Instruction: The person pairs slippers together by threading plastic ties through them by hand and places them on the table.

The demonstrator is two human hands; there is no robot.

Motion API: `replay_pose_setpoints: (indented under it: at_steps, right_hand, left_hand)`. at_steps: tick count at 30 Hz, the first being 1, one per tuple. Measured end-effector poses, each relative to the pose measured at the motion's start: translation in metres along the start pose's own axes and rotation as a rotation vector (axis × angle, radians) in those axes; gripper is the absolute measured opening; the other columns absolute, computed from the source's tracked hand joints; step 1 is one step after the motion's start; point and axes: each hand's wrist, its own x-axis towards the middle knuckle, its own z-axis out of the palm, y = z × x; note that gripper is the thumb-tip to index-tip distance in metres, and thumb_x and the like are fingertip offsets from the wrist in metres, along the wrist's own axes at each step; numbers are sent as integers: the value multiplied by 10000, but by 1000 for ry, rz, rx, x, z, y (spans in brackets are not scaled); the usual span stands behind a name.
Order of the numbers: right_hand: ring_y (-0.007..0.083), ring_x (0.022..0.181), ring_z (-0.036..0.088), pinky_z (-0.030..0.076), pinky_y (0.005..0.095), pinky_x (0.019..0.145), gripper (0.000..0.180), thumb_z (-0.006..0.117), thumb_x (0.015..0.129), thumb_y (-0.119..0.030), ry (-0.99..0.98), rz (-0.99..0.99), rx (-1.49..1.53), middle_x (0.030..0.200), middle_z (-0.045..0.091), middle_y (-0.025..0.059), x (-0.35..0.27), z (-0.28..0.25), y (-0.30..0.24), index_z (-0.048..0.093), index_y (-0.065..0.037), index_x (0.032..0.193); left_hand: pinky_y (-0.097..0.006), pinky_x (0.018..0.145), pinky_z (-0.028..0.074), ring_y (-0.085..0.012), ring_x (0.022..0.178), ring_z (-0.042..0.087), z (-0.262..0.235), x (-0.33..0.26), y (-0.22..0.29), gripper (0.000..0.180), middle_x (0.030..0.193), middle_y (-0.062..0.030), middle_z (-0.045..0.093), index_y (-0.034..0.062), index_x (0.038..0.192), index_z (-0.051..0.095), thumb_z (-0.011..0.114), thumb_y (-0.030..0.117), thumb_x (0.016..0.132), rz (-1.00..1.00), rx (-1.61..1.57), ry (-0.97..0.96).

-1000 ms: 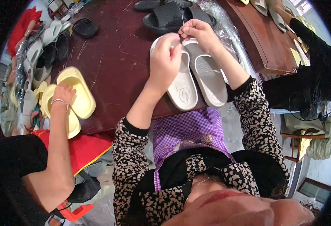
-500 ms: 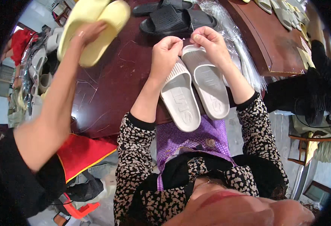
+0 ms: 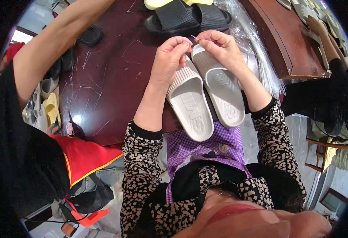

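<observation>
Two light grey slide sandals, a left slide (image 3: 190,103) and a right slide (image 3: 224,93), lie side by side at the table's near edge, toes pointing away from me. Above their toe ends, my left hand (image 3: 170,55) pinches with thumb and fingertips at something too small to make out. My right hand (image 3: 219,47) pinches a short, thin whitish strand (image 3: 194,38), whose end points toward the left fingertips. The two hands are slightly apart. Just beyond them sit black ribbed slides (image 3: 190,19).
A bundle of clear plastic strands (image 3: 259,59) lies right of my hands. Loose strands are scattered over the dark red table (image 3: 110,95). A co-worker's arm (image 3: 59,43) reaches across from the left; another person's hand (image 3: 316,25) touches slides on the right-hand table (image 3: 289,51).
The co-worker's arm on the left has swung forward, and yellow slides now show behind the black ones. Another hand has appeared at the right. My hands stay pinched, nearly in place.
</observation>
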Motion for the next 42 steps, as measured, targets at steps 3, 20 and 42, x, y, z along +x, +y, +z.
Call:
replay_pose_setpoints:
  at_steps: [3, 20, 42]
  right_hand:
    - [17, 749, 513, 417, 171, 662, 130, 598, 884, -105, -7, -7, -32, 834, 617, -52, -1, -1, 1, 653, -29, 974]
    - [29, 771, 527, 433, 194, 691, 125, 591, 876, -95, -96, 24, -133, 813, 622, -39, -7, -4, 1, 654, -25, 958]
    - [122, 802, 585, 462, 246, 702, 72, 584, 826, -34, -15, -101, -321, 831, 644, 43, -7, 5, -3, 628, -10, 878]
  left_hand:
    - [-164, 496, 383, -32, 550, 470, -4, 1, -1, 99, 755, -6, 590, 29, 922, 622, 552, 90, 888, -10, 2, -66]
    - [-165, 533, 363, -33, 565, 436, -3, -1, -6, 111, 679, 26, 535, 15, 875, 623, 542, 91, 871, -30, 15, -91]
    - [-162, 517, 372, -25, 565, 466, -8, 6, -7, 69, 716, 22, 582, 32, 847, 642, 580, 60, 832, -91, 71, -139]
